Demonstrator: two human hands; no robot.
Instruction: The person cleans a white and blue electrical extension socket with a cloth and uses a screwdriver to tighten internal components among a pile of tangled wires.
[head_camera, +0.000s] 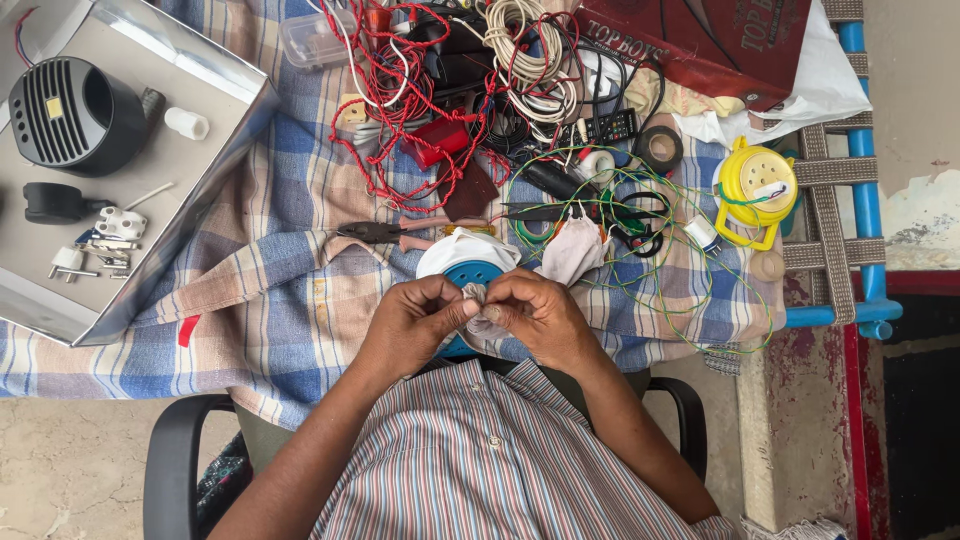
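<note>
both hands, left hand (415, 322) and right hand (540, 318), pinch a small pale piece (474, 293) over the blue-and-white reel (468, 268) (at the cloth's near edge); judged risk: it slips from the fingertips into the lap.

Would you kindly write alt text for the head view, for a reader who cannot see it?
A seated person's left hand and right hand pinch a small pale piece over a blue-and-white round device. On the checked cloth beyond lie tangled wires, pliers and a yellow reel.
</note>
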